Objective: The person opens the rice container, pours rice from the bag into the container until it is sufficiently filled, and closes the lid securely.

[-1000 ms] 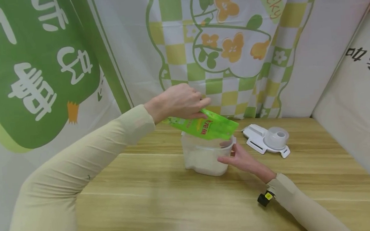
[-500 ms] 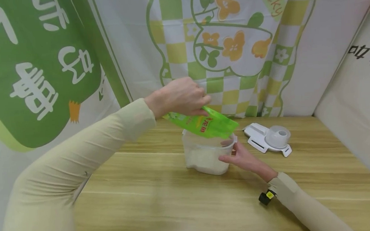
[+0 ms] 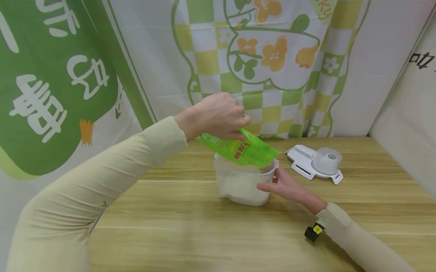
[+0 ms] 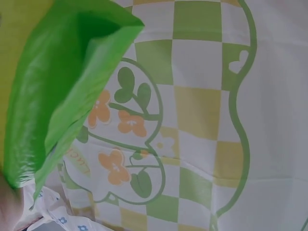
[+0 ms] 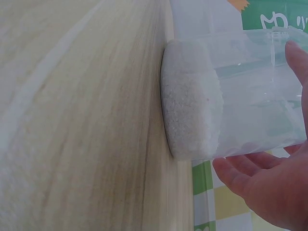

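Observation:
In the head view my left hand [image 3: 217, 116] grips a bright green printed bag [image 3: 253, 151] from above. The bag slants down to the right, its lower end over the opening of a clear plastic container [image 3: 239, 190]. White rice grains [image 5: 190, 106] fill the container's lower part in the right wrist view. My right hand [image 3: 288, 187] holds the container's right side near the rim, thumb in front and fingers behind. In the left wrist view the green bag [image 4: 57, 91] is close up with a folded edge; most of the left hand is out of that view.
On the wooden table [image 3: 164, 241], right of the container, lies a white lid [image 3: 300, 159] with a translucent cup [image 3: 326, 162] on it. A patterned curtain [image 3: 206, 62] hangs behind. Printed cloths stand at the left and right sides.
My left hand has shifted slightly right, and the bag's lower end has dipped a little toward the container. The right hand and container have stayed almost in place.

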The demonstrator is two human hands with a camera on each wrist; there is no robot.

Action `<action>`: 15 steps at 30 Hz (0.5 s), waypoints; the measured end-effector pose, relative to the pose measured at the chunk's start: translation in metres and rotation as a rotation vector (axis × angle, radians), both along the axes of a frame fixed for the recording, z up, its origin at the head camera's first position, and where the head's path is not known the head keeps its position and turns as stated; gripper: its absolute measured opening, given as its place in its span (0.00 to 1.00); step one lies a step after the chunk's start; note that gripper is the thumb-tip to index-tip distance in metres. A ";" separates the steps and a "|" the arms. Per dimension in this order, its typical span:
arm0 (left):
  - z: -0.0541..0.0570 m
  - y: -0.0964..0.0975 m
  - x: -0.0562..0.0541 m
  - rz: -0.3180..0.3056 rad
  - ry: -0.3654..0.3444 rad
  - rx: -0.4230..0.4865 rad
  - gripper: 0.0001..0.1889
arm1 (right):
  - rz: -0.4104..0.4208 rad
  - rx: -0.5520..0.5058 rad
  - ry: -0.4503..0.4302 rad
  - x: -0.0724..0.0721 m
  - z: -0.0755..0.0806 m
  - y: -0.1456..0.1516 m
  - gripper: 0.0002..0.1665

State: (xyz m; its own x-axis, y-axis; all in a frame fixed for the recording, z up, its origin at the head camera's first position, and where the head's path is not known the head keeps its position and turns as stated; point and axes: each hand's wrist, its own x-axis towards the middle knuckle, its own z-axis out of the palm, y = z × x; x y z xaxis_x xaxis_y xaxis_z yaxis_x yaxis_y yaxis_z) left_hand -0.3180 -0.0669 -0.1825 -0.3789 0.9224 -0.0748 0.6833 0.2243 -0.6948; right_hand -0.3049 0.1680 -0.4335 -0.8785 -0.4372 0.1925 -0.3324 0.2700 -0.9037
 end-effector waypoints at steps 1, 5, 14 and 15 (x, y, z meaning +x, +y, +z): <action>0.000 0.000 0.000 -0.002 0.003 -0.002 0.27 | -0.003 0.004 0.001 0.000 0.000 0.000 0.47; 0.002 0.001 0.002 -0.011 0.009 -0.008 0.27 | -0.016 0.025 -0.001 -0.001 -0.001 0.001 0.46; 0.003 0.006 0.003 -0.020 0.009 -0.017 0.28 | -0.006 0.032 0.007 -0.001 -0.001 0.001 0.47; 0.003 0.007 0.003 -0.021 0.004 -0.018 0.28 | -0.002 0.032 0.009 -0.002 -0.002 0.001 0.48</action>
